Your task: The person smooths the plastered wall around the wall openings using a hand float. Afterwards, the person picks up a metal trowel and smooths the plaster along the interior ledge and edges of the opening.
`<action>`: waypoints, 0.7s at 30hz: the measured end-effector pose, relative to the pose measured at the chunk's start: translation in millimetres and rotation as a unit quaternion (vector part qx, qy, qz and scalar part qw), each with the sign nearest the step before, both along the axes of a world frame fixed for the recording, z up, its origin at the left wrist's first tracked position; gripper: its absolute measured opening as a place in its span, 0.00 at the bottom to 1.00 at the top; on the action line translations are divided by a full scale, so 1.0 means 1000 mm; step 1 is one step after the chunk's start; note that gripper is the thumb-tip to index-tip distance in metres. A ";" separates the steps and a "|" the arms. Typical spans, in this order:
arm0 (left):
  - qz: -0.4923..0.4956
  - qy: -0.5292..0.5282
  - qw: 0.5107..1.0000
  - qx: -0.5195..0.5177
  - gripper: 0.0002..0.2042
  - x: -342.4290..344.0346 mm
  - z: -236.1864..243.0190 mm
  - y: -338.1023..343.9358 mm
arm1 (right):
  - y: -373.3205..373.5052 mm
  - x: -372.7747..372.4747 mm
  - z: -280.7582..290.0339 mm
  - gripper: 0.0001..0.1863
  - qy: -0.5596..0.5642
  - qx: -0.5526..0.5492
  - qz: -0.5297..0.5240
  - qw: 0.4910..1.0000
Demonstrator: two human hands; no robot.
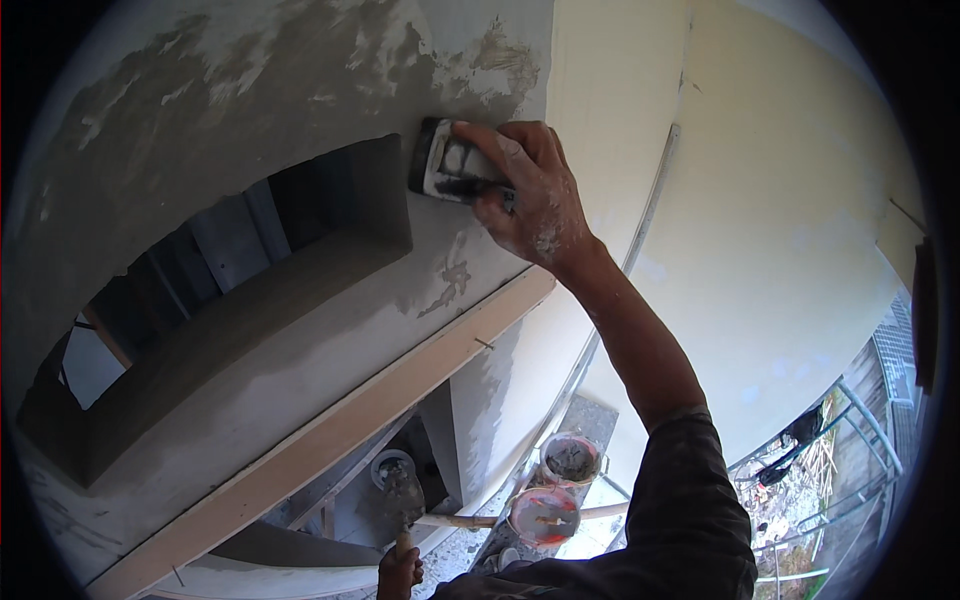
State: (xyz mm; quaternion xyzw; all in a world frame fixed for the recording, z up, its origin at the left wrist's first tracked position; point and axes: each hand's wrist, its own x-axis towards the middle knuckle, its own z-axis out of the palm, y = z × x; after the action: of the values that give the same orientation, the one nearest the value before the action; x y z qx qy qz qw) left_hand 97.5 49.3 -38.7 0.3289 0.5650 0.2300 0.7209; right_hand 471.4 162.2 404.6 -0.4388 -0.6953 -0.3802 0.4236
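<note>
My right hand [540,190], dusted with pale plaster, is closed around a dark block-shaped plastering float [430,165]. The float rests against the grey rendered wall [330,85], beside the upper right corner of a window-like opening [300,275]. Damp, darker render covers much of the wall above that opening. Down at the lower edge, my left hand [400,575] is closed on the handle of a trowel [404,495]. The trowel blade points upward and carries grey smears; it is apart from the wall.
A long wooden board [330,420] runs along the wall below the opening. Two buckets [602,462] with grey mix stand on a plank [590,420] below. A cream wall [770,200] fills the right side. Metal scaffold tubing [870,425] is at the lower right.
</note>
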 end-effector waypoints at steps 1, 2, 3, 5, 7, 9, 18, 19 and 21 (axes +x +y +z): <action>-0.001 -0.013 1.000 -0.005 0.13 0.001 0.002 0.005 | 0.005 0.010 0.013 0.33 0.095 0.027 0.009 0.995; -0.005 -0.025 1.000 -0.012 0.13 0.001 0.004 0.003 | 0.005 0.026 0.027 0.32 0.109 0.043 -0.014 0.993; -0.005 -0.024 1.000 -0.014 0.13 0.000 0.003 0.004 | 0.004 0.036 0.037 0.31 0.122 0.063 -0.034 0.990; -0.002 -0.037 0.999 0.003 0.13 0.002 -0.001 0.009 | 0.001 0.041 0.035 0.31 0.176 0.058 -0.022 0.982; 0.002 -0.035 0.999 0.013 0.12 0.002 0.000 0.010 | -0.002 0.033 0.021 0.31 0.204 0.057 0.013 0.977; 0.004 -0.017 1.000 -0.009 0.11 -0.002 -0.007 0.008 | -0.010 0.002 0.004 0.34 0.133 0.042 0.069 0.988; 0.008 -0.033 0.999 -0.015 0.11 0.004 0.003 0.010 | 0.001 0.012 0.035 0.31 0.128 0.036 0.006 0.991; 0.012 -0.045 0.999 -0.019 0.12 0.002 0.000 0.009 | 0.001 0.024 0.041 0.30 0.147 0.049 0.014 0.988; 0.008 -0.043 0.999 0.004 0.12 -0.001 -0.003 0.009 | 0.002 0.032 0.043 0.30 0.246 0.046 0.000 0.968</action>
State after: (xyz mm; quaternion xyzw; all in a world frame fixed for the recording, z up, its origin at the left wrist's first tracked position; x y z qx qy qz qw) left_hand 96.2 57.9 -41.5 0.3169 0.5353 0.2524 0.7412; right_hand 502.9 164.3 447.7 -0.4989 -0.5519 -0.2919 0.6010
